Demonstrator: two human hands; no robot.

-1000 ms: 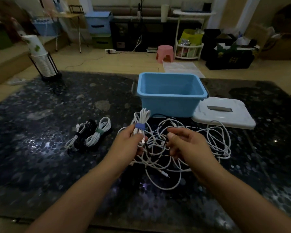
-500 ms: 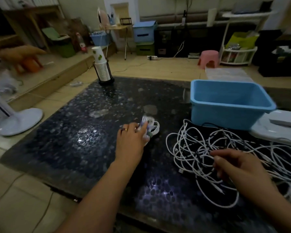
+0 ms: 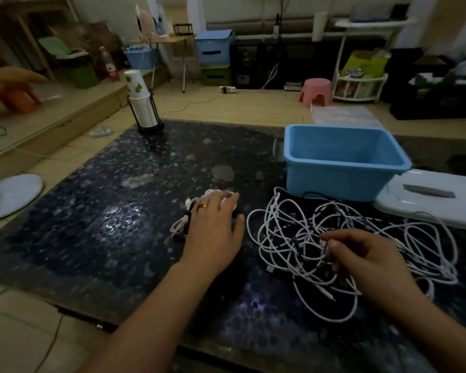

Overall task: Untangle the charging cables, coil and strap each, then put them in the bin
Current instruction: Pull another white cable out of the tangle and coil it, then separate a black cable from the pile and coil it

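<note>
Bundles [image 3: 182, 227] of strapped cable now lie together under the flat, spread left hand [image 3: 215, 227]; right hand [image 3: 361, 254] has moved to pinch the tangle [image 3: 334, 238].

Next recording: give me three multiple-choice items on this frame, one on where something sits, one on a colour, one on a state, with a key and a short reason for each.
1. Where is the white lid?
A. On the bin
B. On the table, right of the bin
C. On the floor

2. What colour is the bin?
A. Light blue
B. Green
C. Pink

3. What is the left hand doing?
A. Hanging in the air above the bin
B. Resting on the coiled cables
C. Lifting the cup stack

Key: 1 B, the lid lies flat beside the open bin. 2 A, its walls are light blue. 3 B, its fingers lie over the bundles left of the tangled cables.
</note>
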